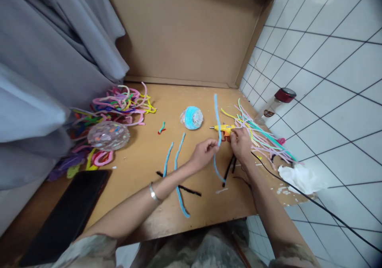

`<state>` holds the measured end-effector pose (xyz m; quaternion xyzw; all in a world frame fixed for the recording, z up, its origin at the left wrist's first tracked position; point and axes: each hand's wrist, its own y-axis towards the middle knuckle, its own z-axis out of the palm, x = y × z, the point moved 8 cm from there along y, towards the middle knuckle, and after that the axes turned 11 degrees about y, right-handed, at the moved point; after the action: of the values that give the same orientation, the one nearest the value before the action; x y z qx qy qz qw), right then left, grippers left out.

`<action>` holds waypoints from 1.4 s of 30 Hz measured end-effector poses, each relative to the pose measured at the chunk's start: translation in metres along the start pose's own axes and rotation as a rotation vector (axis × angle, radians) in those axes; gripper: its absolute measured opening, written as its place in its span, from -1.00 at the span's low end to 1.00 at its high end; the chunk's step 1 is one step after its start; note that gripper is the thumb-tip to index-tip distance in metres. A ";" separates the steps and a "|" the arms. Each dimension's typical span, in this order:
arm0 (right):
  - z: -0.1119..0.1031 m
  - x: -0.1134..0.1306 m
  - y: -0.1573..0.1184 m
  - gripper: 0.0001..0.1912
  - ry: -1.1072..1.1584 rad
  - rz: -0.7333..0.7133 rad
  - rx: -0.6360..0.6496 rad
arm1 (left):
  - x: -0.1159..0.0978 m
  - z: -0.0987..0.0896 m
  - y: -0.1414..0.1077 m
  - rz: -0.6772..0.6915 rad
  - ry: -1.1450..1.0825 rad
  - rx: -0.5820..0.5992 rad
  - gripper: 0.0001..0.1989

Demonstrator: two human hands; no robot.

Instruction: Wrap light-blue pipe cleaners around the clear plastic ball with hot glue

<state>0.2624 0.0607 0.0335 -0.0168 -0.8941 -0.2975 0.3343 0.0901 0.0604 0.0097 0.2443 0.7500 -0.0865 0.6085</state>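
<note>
My left hand pinches a light blue pipe cleaner near its middle; one end points up and the other curves down beside a black pipe cleaner piece. Just to the right, my right hand is closed at the back of a yellow glue gun, whose nozzle points left. Beyond both hands sits a ball partly wrapped in blue. Under and beside my left forearm lie more blue pipe cleaners with black pieces across them.
A tangled pipe cleaner pile and a clear speckled ball are at left, above a black tablet-like slab. Loose pipe cleaners, a jar and white tissue lie right. A black cord trails right. Cardboard stands behind.
</note>
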 end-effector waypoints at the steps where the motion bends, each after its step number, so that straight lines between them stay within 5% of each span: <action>1: 0.005 0.004 0.002 -0.74 0.118 0.024 0.020 | 0.007 -0.006 0.009 -0.033 -0.096 -0.044 -0.87; 7: 0.072 0.027 -0.003 -0.64 1.019 0.427 0.340 | 0.039 -0.019 0.035 -0.125 -0.440 -0.147 -0.66; 11: 0.087 0.034 -0.011 -0.64 1.218 0.538 0.359 | 0.048 -0.012 0.030 -0.183 -0.595 -0.065 -0.61; 16: 0.086 0.030 -0.018 -0.66 1.333 0.578 0.271 | 0.049 0.000 0.024 -0.240 -0.650 -0.003 -0.61; 22: 0.087 0.034 -0.020 -0.73 1.361 0.541 0.129 | 0.043 -0.005 0.021 -0.171 -0.561 -0.089 -0.62; 32: 0.098 0.036 -0.020 -0.76 1.472 0.695 0.154 | 0.046 -0.008 0.003 -0.272 -0.586 -0.134 -0.63; 37: 0.098 0.042 -0.025 -0.70 1.430 0.643 0.194 | 0.048 -0.007 0.002 -0.301 -0.608 -0.104 -0.64; 42: 0.089 0.045 -0.026 -0.67 1.311 0.561 0.081 | 0.043 -0.014 0.004 -0.207 -0.410 -0.125 -0.66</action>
<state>0.1692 0.0803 -0.0058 -0.0512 -0.4814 -0.1157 0.8673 0.0734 0.0810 -0.0272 0.1052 0.6356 -0.1498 0.7500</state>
